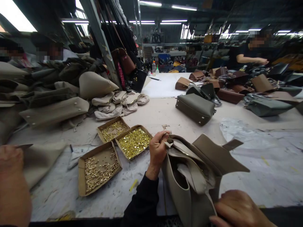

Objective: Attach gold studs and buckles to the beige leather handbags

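A taupe leather handbag (179, 186) stands tilted at the table's near edge, its mouth open. Inside it a pale lining with a zip (187, 153) shows, and a pointed flap (216, 154) spreads out to the right. My left hand (158, 149) is closed on the bag's upper left corner, thumb on top. At the lower right, my right hand (239, 208), slightly blurred, has its fingers curled against the bag's side edge; part of its grip is hidden. Left of the bag lie cardboard trays of small gold metal fittings, the nearest being this tray (81, 179).
A co-worker's hand (11, 176) rests by a beige leather piece (44, 160) at far left. Taupe bags (56, 110) and lining pouches (111, 110) pile up behind the trays. A dark green-grey bag (195, 107) lies ahead, with finished bags (230, 94) heaped beyond it.
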{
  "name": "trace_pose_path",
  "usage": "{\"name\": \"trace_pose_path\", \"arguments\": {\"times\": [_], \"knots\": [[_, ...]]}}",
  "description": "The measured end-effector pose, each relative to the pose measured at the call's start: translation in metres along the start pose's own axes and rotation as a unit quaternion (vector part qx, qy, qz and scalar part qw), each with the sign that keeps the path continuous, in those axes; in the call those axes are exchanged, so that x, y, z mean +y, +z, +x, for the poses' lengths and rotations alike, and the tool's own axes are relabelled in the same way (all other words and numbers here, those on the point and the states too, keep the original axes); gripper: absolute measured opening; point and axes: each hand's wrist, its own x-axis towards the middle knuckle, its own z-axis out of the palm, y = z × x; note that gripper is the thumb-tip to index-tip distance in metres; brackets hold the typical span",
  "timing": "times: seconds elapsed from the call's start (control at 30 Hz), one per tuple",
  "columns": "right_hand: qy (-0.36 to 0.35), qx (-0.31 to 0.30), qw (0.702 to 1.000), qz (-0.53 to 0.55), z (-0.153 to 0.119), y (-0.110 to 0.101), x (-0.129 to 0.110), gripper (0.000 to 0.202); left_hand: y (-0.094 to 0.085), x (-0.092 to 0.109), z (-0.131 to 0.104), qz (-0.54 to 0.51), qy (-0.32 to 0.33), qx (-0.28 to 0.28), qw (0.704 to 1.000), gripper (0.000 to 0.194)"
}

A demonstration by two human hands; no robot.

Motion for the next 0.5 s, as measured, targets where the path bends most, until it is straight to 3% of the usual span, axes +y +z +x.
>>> {"name": "trace_pose_path", "arguments": {"times": [0.1,0.27,0.4,0.5], "knots": [[0.038,0.004,0.999,0.014,-0.004,0.018,-0.006,0.049,0.000,0.000,0.000,0.003,0.000,0.001,1.000,0.021],[0.067,0.107,0.991,0.047,0.018,0.016,0.003,0.032,-0.002,0.002,-0.001,0.005,0.006,-0.010,1.000,0.020],[0.095,0.101,0.990,0.012,0.045,0.007,0.019,0.035,-0.004,0.002,-0.001,0.004,0.010,-0.013,1.000,0.019],[0.085,0.083,0.992,-0.052,0.056,0.004,0.029,0.049,-0.004,0.001,-0.001,0.000,0.011,-0.017,1.000,0.019]]}}
